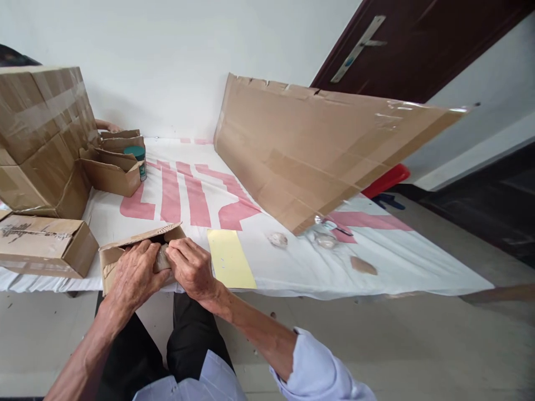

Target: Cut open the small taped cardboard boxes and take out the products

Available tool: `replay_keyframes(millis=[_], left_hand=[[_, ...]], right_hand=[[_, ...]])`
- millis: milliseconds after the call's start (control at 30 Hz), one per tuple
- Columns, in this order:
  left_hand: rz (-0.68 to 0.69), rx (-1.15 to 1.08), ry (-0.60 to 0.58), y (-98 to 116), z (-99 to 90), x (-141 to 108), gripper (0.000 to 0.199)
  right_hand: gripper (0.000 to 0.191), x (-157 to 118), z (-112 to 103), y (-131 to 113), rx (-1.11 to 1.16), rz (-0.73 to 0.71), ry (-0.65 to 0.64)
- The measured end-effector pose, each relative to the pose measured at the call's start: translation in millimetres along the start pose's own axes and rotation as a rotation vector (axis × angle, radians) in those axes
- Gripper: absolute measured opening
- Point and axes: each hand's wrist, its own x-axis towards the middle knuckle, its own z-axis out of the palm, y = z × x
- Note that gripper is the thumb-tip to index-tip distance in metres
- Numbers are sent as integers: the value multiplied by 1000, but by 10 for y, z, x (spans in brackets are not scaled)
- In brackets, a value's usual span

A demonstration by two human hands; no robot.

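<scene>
Head view: one white-covered desk (pixel 288 273) bears one open box (pixel 109 257), its long axis running left to right, and one yellow sheet (pixel 231 259) just right of it. Two hands, left hand (pixel 140 273) and right hand (pixel 191 268), bend over the box; one brownish bundle (pixel 161 258) lies inside between them, near both. Whether either grip pinches it, I cannot tell.

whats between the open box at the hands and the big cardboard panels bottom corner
From the open box, past the right hand, comes a yellow sheet, then a small crumpled wad near the cardboard panel, as the head view shows.
</scene>
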Motion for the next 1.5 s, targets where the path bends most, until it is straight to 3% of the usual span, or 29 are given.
replay_keyframes(millis=[67,167,300,400,567,700,800,967,1100,1333,1500], left_hand=[[10,6,-6,2,2,9,19],[33,9,12,11,-15,15,34],[54,-22,24,26,-72,16,34],[19,-75,3,34,-133,32,30],[-52,-84,-23,42,-187,81,13],[-107,-136,-65,19,-190,101,14],[-120,-202,-92,-32,-208,125,15],[-97,-279,-91,-96,-243,162,17],[-86,-278,-92,-61,-248,162,15],[87,-285,-96,35,-195,222,16],[102,-321,-44,-4,-109,225,15]], right_hand=[[27,16,-52,34,141,102,18],[20,48,-138,137,423,366,76],[22,86,-190,254,697,723,50],[25,113,-203,270,762,823,19],[23,134,-231,252,786,782,46],[22,84,-233,207,738,671,85],[18,27,-249,132,634,465,163],[16,-77,-293,50,347,4,205],[25,-139,-278,59,245,-164,229],[19,-101,-260,107,361,-47,206],[16,-9,-308,191,626,407,125]])
